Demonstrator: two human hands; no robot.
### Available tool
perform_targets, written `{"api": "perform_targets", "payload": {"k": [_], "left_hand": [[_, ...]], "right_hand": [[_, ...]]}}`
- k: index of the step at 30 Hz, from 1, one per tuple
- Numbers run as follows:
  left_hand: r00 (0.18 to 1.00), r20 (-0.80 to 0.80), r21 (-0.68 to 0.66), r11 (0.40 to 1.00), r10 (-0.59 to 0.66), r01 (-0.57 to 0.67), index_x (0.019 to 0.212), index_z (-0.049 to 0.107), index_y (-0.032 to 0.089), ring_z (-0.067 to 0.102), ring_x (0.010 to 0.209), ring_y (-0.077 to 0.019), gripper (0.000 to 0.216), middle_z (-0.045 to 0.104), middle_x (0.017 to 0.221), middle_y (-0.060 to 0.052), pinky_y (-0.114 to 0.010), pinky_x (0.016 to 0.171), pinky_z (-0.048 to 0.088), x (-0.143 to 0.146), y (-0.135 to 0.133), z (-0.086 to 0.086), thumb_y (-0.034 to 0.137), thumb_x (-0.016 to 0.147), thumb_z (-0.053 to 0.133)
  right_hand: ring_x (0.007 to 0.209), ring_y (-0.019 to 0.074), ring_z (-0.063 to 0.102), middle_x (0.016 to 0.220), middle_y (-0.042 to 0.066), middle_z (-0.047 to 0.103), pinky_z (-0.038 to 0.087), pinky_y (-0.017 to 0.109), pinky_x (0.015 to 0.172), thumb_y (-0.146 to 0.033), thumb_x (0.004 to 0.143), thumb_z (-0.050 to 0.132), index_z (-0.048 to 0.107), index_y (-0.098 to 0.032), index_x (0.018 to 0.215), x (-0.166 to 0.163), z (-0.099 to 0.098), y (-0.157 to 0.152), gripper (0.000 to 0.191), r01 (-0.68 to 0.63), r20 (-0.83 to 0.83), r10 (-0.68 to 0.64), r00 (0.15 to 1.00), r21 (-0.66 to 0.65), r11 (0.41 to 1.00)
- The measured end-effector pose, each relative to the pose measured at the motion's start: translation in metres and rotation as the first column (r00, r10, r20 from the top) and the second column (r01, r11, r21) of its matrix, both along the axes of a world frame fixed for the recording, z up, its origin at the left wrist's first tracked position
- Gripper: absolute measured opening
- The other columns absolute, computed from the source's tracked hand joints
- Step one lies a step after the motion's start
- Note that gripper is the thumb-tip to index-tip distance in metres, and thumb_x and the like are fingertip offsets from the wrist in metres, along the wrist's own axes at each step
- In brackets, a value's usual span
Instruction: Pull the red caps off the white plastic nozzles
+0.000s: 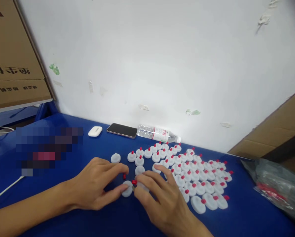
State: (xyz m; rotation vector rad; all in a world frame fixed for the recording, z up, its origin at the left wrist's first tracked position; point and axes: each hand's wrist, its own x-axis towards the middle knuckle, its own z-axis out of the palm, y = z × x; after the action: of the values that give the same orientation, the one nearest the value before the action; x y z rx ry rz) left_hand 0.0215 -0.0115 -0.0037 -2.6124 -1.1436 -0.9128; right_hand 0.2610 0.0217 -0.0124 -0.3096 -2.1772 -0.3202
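My left hand point(101, 184) has thumb and index finger apart. Its thumb rests at the edge of a white round plastic cap point(127, 191), and its index fingertip is just above a small red cap point(124, 176) on the table. My right hand point(159, 194) is closed around a white round cap with a red tip point(134, 182), most of which its fingers hide. Close by lie a white round cap without a red tip point(115, 158) and another bare-looking white cap point(139, 170), partly behind my right fingers.
Many red-tipped white caps point(192, 174) cover the blue table point(88, 217) to the right. A phone point(122, 130), a white earbud case point(95, 131) and a lying plastic bottle point(158, 133) line the wall. At far right is a clear bag with red pieces point(273, 191). A cable point(6, 190) runs left.
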Motion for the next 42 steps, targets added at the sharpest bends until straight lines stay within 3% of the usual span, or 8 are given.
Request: {"api": "perform_targets", "payload": {"k": [4,13,16,20,22,25,31,42], "left_hand": [[0.997,-0.054,-0.062,0.997,-0.051,0.047,0.114,0.054,0.024,0.072,0.065,-0.0171,0.017,0.073,0.082,0.002,-0.031,0.064,0.044,0.007,-0.01,-0.002,0.035,0.109,0.041],[0.977,-0.07,-0.195,0.964,-0.2,0.183,0.093,0.05,0.023,0.055,0.055,-0.0163,0.029,0.062,0.072,0.002,-0.033,0.061,0.04,0.009,-0.014,0.006,0.022,0.111,0.027],[0.973,0.107,-0.451,0.862,-0.206,0.232,0.092,0.051,0.022,0.056,0.06,-0.0156,0.032,0.061,0.075,0.002,-0.03,0.063,0.044,0.009,-0.019,0.009,0.024,0.11,0.026],[0.87,0.484,-0.705,0.632,0.097,0.322,0.072,0.031,0.024,0.03,0.041,-0.0117,0.045,0.027,0.054,0.008,-0.023,0.038,0.033,0.003,-0.018,0.013,0.039,0.113,0.018],[0.862,0.497,-0.633,0.721,0.1,0.281,0.071,0.032,0.024,0.029,0.04,-0.0113,0.044,0.028,0.053,0.008,-0.024,0.039,0.03,-0.001,-0.01,0.015,0.035,0.112,0.022],[0.99,0.134,-0.268,0.96,-0.049,0.084,0.072,0.044,0.021,0.037,0.049,-0.0124,0.034,0.044,0.059,0.004,-0.031,0.052,0.028,-0.006,0.003,0.013,0.02,0.105,0.04],[0.999,-0.047,-0.235,0.972,-0.021,0.01,0.073,0.045,0.021,0.042,0.058,-0.016,0.028,0.05,0.062,0.001,-0.032,0.055,0.029,-0.006,0.009,0.004,0.016,0.101,0.044],[0.981,-0.162,-0.237,0.969,-0.107,0.067,0.077,0.05,0.02,0.047,0.071,-0.0213,0.018,0.056,0.072,-0.003,-0.035,0.06,0.031,-0.002,0.004,0.012,0.015,0.094,0.049]], "right_hand": [[0.098,0.0154,0.071,0.097,0.007,0.074,0.048,0.038,0.111,-0.001,0.091,0.055,0.061,-0.018,0.093,-0.003,0.003,-0.006,0.018,-0.101,-0.022,0.101,0.995,-0.001,0.995],[0.102,0.0144,0.071,0.091,0.005,0.072,0.049,0.034,0.113,0.002,0.086,0.054,0.058,-0.019,0.078,-0.012,-0.001,-0.014,0.024,-0.129,-0.045,0.129,0.991,0.009,0.992],[0.108,0.0156,0.07,0.096,0.004,0.073,0.049,0.036,0.114,0.004,0.086,0.052,0.058,-0.02,0.08,-0.007,0.0,-0.009,0.026,-0.148,0.012,0.148,0.989,0.004,0.989],[0.115,0.0193,0.07,0.097,0.005,0.075,0.05,0.04,0.113,-0.001,0.096,0.048,0.059,-0.018,0.089,0.007,0.007,0.007,0.022,-0.13,0.011,0.13,0.991,-0.002,0.991],[0.114,0.0188,0.07,0.101,0.006,0.075,0.049,0.041,0.113,-0.002,0.1,0.047,0.06,-0.017,0.094,0.012,0.007,0.014,0.021,-0.077,0.001,0.077,0.997,-0.031,0.997],[0.106,0.0166,0.072,0.102,0.005,0.074,0.043,0.044,0.118,-0.006,0.103,0.051,0.061,-0.018,0.093,0.013,0.004,0.018,0.019,0.031,0.044,-0.028,0.999,-0.087,0.996],[0.091,0.0139,0.071,0.1,0.002,0.073,0.026,0.046,0.126,-0.02,0.106,0.058,0.065,-0.017,0.104,0.012,0.001,0.015,0.008,0.105,0.076,-0.093,0.993,-0.168,0.98],[0.132,0.0307,0.056,0.141,0.009,0.065,0.025,0.055,0.121,-0.032,0.111,0.039,0.06,-0.014,0.141,0.013,-0.004,0.019,0.04,0.381,0.275,-0.334,0.901,-0.138,0.914]]}}
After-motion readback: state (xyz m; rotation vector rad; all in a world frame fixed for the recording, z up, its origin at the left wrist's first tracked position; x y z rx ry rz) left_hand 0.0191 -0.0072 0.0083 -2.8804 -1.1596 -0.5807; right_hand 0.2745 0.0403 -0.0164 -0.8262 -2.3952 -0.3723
